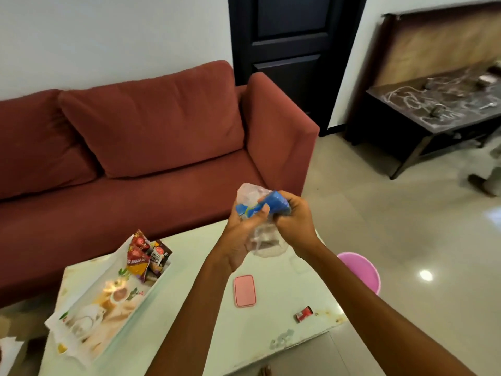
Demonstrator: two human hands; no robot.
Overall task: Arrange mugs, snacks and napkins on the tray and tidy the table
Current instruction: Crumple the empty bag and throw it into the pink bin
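Observation:
Both hands are raised above the far side of the white table [206,316], squeezing a clear plastic bottle [250,196] with a blue label. My left hand [241,237] grips its lower body, my right hand [292,221] closes over the blue label near the top. The bottle looks crumpled. On the left of the table lies a printed tray [89,335] with several snack packets [145,257] standing at its far end. A white mug [84,318] seems to rest in the tray's near part, blurred.
A pink flat case [244,290] and a small red wrapper [303,313] lie on the table. A pink bucket [363,270] stands on the floor at the right. A red sofa [135,137] is behind the table, a dark side table [433,115] at the far right.

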